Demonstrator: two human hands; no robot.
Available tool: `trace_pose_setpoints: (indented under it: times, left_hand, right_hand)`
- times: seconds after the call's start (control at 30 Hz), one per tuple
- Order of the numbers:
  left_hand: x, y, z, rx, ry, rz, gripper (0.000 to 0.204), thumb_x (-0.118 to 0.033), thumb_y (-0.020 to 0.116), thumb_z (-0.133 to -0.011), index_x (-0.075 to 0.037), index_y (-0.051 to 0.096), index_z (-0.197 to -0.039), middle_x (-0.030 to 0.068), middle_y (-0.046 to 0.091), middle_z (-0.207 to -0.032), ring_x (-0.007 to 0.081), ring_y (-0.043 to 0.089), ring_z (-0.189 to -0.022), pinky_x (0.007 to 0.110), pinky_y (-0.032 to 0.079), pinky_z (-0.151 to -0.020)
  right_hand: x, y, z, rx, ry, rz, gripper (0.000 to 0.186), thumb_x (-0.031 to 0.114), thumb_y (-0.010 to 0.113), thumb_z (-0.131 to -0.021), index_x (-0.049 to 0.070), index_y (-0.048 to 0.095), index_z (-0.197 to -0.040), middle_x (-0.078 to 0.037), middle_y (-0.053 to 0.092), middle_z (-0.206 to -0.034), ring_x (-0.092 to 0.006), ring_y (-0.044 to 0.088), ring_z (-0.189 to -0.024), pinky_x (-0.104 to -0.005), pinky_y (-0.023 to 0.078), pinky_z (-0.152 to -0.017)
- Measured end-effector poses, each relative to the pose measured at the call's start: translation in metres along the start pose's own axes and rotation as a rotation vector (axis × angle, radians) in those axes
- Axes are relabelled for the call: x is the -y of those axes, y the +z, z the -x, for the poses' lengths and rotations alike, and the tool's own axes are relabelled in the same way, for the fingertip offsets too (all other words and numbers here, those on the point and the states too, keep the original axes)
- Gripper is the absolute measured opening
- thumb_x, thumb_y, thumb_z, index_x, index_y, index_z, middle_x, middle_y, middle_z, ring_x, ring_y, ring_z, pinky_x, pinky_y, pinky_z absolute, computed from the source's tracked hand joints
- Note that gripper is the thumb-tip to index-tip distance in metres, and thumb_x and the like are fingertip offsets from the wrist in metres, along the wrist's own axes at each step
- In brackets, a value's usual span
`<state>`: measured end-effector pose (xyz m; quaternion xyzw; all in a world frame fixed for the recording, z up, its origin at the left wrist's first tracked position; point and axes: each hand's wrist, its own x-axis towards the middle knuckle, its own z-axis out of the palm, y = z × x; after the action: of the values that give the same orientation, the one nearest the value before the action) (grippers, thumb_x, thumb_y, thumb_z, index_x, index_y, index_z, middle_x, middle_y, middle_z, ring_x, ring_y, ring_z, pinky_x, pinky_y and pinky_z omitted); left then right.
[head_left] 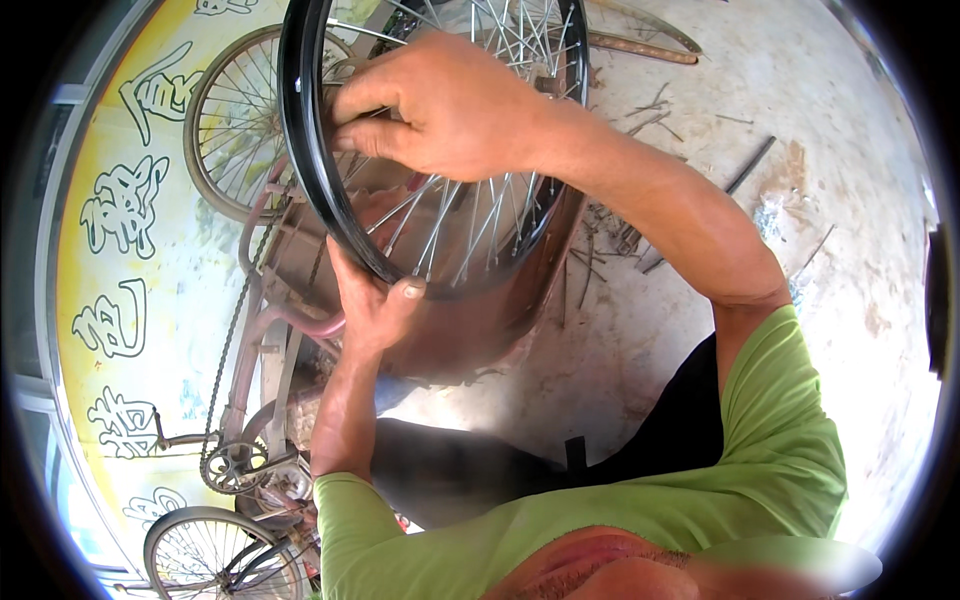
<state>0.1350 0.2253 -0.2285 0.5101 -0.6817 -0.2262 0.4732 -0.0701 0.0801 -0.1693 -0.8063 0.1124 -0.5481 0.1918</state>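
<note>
Through the head camera, I see the round, black-rimmed, silver-spoked metal wheel [308, 150] tilted in front. My left hand [368, 303] cups its lower edge, thumb spread, fingers hidden, grip unclear. My right hand [450, 110] curls inside the rim, thumb near forefinger; I can't tell what it pinches.

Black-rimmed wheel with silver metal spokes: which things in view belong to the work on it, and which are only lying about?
Belonging to the job:
black-rimmed wheel with silver metal spokes, held from below by the left hand; right hand at its rim

Apparently just lying about, on the pale floor:
scattered thin dark sticks
straight dark rod
rusty-brown curved strip
</note>
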Motion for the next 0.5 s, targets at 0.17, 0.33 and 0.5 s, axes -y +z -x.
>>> trace_pose_setpoints:
  times: [0.17, 0.33, 0.5]
  left_hand:
    - [-0.001, 0.001, -0.005, 0.018, 0.042, 0.027, 0.111, -0.057, 0.084, -0.077, 0.001, 0.024, -0.150, 0.0222, 0.044, -0.145, 0.0367, 0.050, -0.134, 0.052, 0.045, -0.108]
    - [0.000, -0.001, -0.004, 0.025, 0.015, 0.038, 0.113, -0.057, 0.085, -0.076, 0.000, 0.023, -0.151, 0.0225, 0.045, -0.146, 0.0367, 0.052, -0.133, 0.052, 0.045, -0.108]
    - [0.010, 0.000, -0.002, 0.062, 0.065, 0.093, 0.115, -0.055, 0.087, -0.075, -0.002, 0.020, -0.153, 0.0218, 0.046, -0.146, 0.0363, 0.055, -0.130, 0.049, 0.046, -0.105]
  right_hand:
    - [-0.005, 0.018, 0.007, -0.232, -0.104, 0.041, 0.018, 0.029, 0.069, -0.088, 0.014, 0.077, -0.092, -0.008, 0.072, -0.085, -0.0333, 0.069, -0.078, -0.0455, 0.054, -0.068]
    - [0.000, 0.009, 0.004, -0.277, -0.109, -0.021, 0.017, 0.026, 0.072, -0.082, 0.011, 0.075, -0.089, -0.007, 0.072, -0.084, -0.0304, 0.070, -0.078, -0.0415, 0.056, -0.070]
    - [-0.005, -0.003, -0.002, -0.479, -0.138, -0.092, 0.022, 0.025, 0.075, -0.080, 0.008, 0.076, -0.094, -0.008, 0.073, -0.082, -0.0265, 0.072, -0.075, -0.0354, 0.057, -0.068]
